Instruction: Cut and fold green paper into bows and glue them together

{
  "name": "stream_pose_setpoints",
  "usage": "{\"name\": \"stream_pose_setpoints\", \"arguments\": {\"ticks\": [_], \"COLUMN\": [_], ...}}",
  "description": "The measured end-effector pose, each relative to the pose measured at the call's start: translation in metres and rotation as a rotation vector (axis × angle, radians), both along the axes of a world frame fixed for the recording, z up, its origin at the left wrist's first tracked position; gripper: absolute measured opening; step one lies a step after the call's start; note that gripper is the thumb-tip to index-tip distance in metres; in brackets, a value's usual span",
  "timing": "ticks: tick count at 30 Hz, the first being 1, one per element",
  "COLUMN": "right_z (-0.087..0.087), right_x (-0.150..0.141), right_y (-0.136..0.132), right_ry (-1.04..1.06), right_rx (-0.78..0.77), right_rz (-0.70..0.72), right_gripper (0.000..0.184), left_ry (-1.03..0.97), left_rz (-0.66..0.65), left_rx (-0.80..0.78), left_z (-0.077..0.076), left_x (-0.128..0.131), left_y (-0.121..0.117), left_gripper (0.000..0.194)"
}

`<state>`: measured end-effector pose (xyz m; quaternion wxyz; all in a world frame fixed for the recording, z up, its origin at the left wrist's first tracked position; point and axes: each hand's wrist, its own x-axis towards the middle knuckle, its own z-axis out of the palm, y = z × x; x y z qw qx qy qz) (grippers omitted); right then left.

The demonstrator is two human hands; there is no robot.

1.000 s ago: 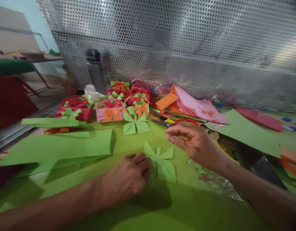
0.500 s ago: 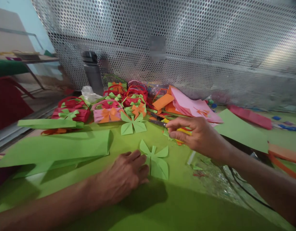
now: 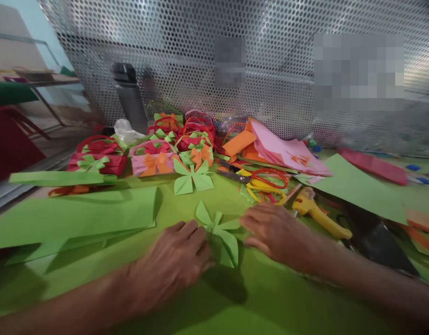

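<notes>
A light green paper bow (image 3: 226, 239) with leaf-shaped lobes lies tilted on the green tabletop in front of me. My left hand (image 3: 181, 253) is closed over its left side, with the fingers curled and the pinched part hidden. From the right, the bent fingers and thumb of my right hand (image 3: 270, 232) close at the tip of the upper right lobe. A second green paper bow (image 3: 194, 181) rests just beyond. Scissors (image 3: 263, 181) with red and yellow handles and a yellow glue gun (image 3: 317, 214) lie beyond my right hand.
Small paper bags (image 3: 153, 163) with bows stand in a group at the back. Folded green sheets (image 3: 78, 214) lie left. Pink paper (image 3: 280, 146) and a green sheet (image 3: 364, 186) lie right. A grey bottle (image 3: 130, 97) stands before the perforated metal panel (image 3: 186, 56).
My right hand has come down and left from near the scissors to the bow's right lobe. The bow has tilted slightly. My left hand has stayed at its left side.
</notes>
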<state>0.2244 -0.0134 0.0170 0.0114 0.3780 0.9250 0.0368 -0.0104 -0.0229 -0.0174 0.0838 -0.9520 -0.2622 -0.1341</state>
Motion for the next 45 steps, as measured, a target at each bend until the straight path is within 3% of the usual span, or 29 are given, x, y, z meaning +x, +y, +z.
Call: {"name": "stream_pose_setpoints", "arguments": {"ticks": [5,8,11,15,19,24,33,39,45], "right_z": [-0.019,-0.030,-0.032,-0.028,-0.028,-0.027,-0.016,0.002,0.058], "right_x": [-0.001,0.000,-0.001,-0.005,-0.009,-0.008,-0.001,0.021,0.060], "right_y": [0.003,0.007,0.010,0.013,0.012,0.015,0.022,0.046,0.059], "right_ry": [0.067,0.182,0.425,0.697,0.838,0.767,0.391,0.300,0.345], "right_rx": [0.106,0.117,-0.023,-0.271,-0.324,-0.228,0.026,0.205,0.360], "right_rz": [-0.058,-0.136,-0.266,-0.363,-0.391,-0.368,-0.361,-0.449,-0.572], "right_gripper": [0.004,0.015,0.027,0.027,0.029,0.028,0.025,0.019,0.017], "left_ry": [0.019,0.000,-0.022,-0.021,-0.004,-0.010,-0.010,-0.052,-0.106], "left_rz": [0.005,0.061,0.078,0.080,0.077,0.109,0.137,0.106,0.069], "left_rx": [0.013,-0.098,-0.198,-0.256,-0.278,-0.284,-0.233,-0.152,-0.118], "left_z": [0.001,0.000,0.000,0.001,0.001,0.000,0.000,0.004,0.002], "left_x": [0.002,0.003,0.004,0.005,0.005,0.005,0.005,0.005,0.002], "left_y": [0.002,0.003,0.003,0.004,0.003,0.002,0.004,0.003,0.005], "left_gripper": [0.029,0.049,0.055,0.052,0.048,0.044,0.029,0.018,0.018]}}
